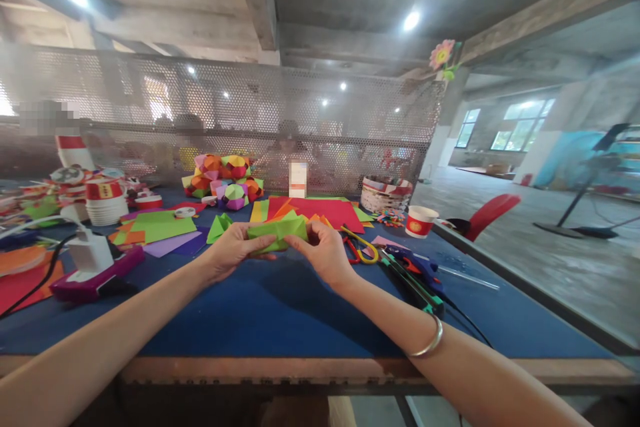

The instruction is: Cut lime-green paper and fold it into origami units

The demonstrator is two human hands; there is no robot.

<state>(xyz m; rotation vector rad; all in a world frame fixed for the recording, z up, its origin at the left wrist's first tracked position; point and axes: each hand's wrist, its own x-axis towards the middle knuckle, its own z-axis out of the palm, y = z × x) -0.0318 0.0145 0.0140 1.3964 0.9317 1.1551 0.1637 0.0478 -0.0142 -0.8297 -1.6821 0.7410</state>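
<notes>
A piece of folded green paper (278,233) is held up over the blue table between both hands. My left hand (239,250) pinches its left end, thumb in front. On the right end, my right hand (323,250) grips with thumb and fingers; a silver bangle circles that forearm. Behind the hands lie red paper sheets (340,212) with orange and yellow pieces around them. Just left of the held paper stands another folded green piece (219,227). Scissors (367,252) with red and yellow handles lie right of my right hand.
Paper balls (227,180) are piled at the back beside a perforated metal screen (320,100). A purple power strip (97,277) and stacked paper cups (106,203) stand left. Rightward are a green-edged cutter (413,283), a blue glue gun (417,267), a paper cup (420,221) and a woven basket (385,195).
</notes>
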